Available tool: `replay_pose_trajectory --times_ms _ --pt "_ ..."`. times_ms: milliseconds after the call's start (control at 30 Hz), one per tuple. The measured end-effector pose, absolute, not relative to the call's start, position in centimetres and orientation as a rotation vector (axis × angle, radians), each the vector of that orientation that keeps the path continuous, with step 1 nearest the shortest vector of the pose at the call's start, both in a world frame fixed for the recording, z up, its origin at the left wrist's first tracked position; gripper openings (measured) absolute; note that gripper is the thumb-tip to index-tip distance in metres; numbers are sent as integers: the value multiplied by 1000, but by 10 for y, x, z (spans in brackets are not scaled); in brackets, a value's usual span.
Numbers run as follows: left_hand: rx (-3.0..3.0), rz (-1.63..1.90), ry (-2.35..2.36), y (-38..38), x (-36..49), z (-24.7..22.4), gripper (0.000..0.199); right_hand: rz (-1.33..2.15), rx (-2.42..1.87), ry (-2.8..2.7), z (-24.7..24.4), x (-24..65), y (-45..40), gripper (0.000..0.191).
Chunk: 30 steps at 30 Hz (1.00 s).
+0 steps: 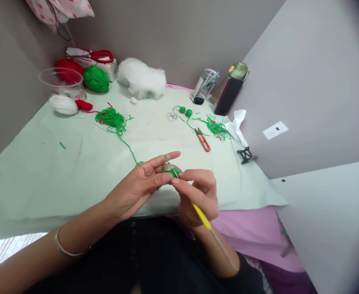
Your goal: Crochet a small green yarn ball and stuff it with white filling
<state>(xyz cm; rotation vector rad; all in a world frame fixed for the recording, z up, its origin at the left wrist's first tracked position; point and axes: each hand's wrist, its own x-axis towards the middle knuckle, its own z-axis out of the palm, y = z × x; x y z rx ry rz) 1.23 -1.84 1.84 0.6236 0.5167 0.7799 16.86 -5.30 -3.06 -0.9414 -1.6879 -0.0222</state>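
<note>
Near the table's front edge, my left hand [150, 175] pinches a small green crochet piece [172, 171] between thumb and fingers, its index finger stretched out with green yarn over it. My right hand [199, 194] grips a crochet hook [201, 214] with a yellow handle. The hook's metal tip meets the green piece. A strand of yarn runs from my left hand back to a loose tangle of green yarn [112, 120] on the table.
Orange thread snips [203, 140] lie beyond my right hand, near two small green crocheted balls [189, 113] and yarn scraps [218, 128]. White stuffing [141, 77], a green yarn ball [96, 79], a plastic tub [61, 77], a cup [205, 85] and a bottle [230, 90] stand along the back.
</note>
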Motion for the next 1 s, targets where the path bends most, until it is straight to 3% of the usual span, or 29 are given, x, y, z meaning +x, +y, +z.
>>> replay_pose_trajectory --times_ms 100,167,633,1000 --pt "684 763 514 -13 8 17 51 175 -831 -1459 -12 167 -51 34" --pt "750 751 523 -10 5 15 51 357 -807 -1440 -4 170 -51 26" --pt "806 605 430 -3 -6 10 39 1146 -789 -1036 9 194 -50 12" --pt "734 548 377 -7 -2 4 41 1016 -783 -1165 0 195 -52 12"
